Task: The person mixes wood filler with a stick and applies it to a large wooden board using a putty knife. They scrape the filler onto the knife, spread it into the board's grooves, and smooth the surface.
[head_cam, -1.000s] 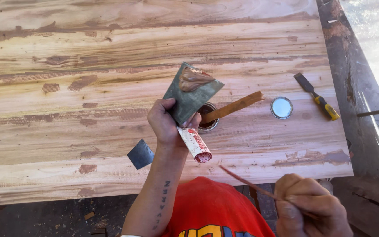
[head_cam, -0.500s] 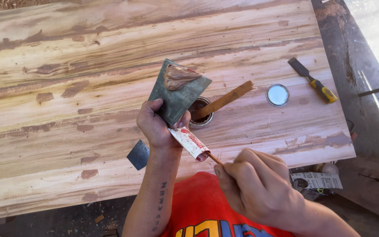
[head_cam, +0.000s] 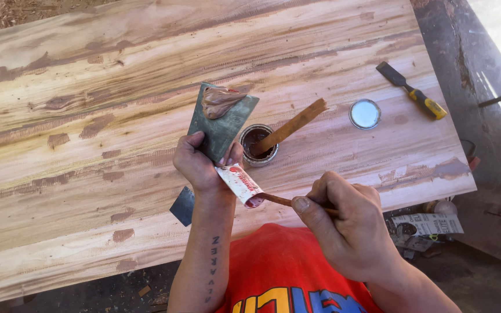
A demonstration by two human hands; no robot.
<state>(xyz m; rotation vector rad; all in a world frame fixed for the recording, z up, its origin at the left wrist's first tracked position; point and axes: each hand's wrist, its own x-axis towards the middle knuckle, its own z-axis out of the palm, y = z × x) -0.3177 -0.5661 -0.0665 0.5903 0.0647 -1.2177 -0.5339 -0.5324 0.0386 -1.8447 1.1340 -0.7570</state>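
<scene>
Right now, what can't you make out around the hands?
Head view only:
- Tube mouth: stick tip is inside, contents hidden.
- Stick's far end: covered by right hand.
- Metal plate lower edge: behind left hand.
- Tin fill level: too dark.

A white-and-red tube (head_cam: 240,184) sits at picture centre, gripped in the left hand (head_cam: 201,165). A round tin (head_cam: 258,145) stands at its 1 o'clock.

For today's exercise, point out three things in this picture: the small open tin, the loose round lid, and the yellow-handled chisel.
small open tin (head_cam: 258,145), head view, on its dark inside.
loose round lid (head_cam: 365,113), head view, on its pale centre.
yellow-handled chisel (head_cam: 426,103), head view, on its yellow handle.
</scene>
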